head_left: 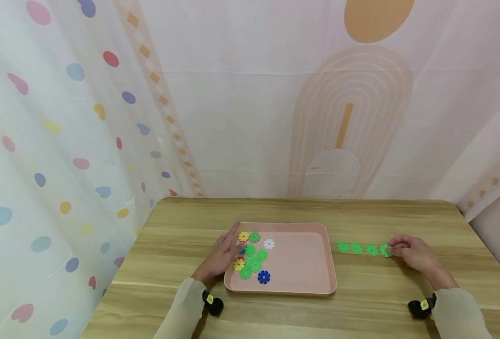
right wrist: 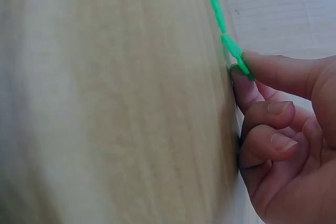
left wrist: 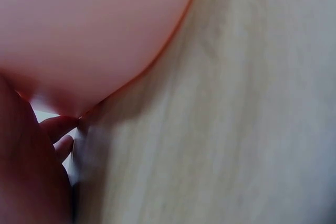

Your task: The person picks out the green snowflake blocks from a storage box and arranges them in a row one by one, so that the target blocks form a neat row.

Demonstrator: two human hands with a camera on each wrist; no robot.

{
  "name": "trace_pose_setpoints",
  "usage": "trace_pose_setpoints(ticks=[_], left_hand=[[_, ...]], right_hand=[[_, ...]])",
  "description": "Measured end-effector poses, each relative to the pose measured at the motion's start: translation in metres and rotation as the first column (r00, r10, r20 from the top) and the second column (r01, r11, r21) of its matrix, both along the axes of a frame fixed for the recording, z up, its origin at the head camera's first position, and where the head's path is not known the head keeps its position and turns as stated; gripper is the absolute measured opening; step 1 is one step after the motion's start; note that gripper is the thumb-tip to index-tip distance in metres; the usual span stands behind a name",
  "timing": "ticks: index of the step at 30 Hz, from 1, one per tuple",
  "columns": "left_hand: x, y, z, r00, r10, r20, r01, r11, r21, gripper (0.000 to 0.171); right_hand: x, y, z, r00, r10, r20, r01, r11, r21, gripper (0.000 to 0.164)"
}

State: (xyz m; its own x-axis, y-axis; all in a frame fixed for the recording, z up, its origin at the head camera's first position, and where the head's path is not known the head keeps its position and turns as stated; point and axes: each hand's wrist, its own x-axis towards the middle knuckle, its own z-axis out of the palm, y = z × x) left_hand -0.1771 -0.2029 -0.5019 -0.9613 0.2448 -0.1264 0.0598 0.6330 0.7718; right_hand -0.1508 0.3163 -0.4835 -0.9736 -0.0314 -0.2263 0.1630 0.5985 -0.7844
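Observation:
On the table to the right of the tray, several green snowflake discs lie in a row. My right hand (head_left: 415, 253) pinches the rightmost green disc (head_left: 384, 250) between thumb and index finger; in the right wrist view that disc (right wrist: 236, 55) tilts up off the wood. My left hand (head_left: 222, 254) rests over the left rim of the pink tray (head_left: 289, 288), its fingers extended. Beside its fingers lies a heap of green discs (head_left: 254, 263), with yellow discs (head_left: 243, 236) about it. A dark blue disc (head_left: 264, 277) and a white disc (head_left: 268, 243) lie apart from the heap.
The wooden table (head_left: 381, 310) spreads around the tray. Behind it hangs a patterned curtain (head_left: 241, 117), which meets the table's back edge. Each wrist wears a black camera, such as the right wrist camera (head_left: 420, 309).

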Motion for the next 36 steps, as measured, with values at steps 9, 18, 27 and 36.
trace_pose_setpoints(ticks=[9,18,27,36], left_hand=[[0.000,0.001,0.001,1.000,0.007,0.011,-0.007,1.000,0.022,0.068],[0.000,0.000,0.000,1.000,0.004,-0.003,-0.004,1.000,-0.007,0.068],[0.000,0.002,0.000,1.000,0.016,0.003,-0.016,1.000,0.005,0.067],[0.001,0.001,0.000,1.000,0.017,0.014,-0.017,1.000,0.016,0.067]], right_hand=[[0.001,-0.007,0.004,0.999,0.008,-0.033,-0.006,0.998,0.056,0.026],[-0.002,-0.011,0.004,0.999,0.004,-0.037,-0.002,0.998,0.068,0.023],[0.000,-0.010,0.003,0.999,0.010,-0.038,-0.008,0.998,0.065,0.024],[-0.001,-0.012,0.001,0.999,0.025,-0.042,-0.021,0.996,0.083,0.026]])
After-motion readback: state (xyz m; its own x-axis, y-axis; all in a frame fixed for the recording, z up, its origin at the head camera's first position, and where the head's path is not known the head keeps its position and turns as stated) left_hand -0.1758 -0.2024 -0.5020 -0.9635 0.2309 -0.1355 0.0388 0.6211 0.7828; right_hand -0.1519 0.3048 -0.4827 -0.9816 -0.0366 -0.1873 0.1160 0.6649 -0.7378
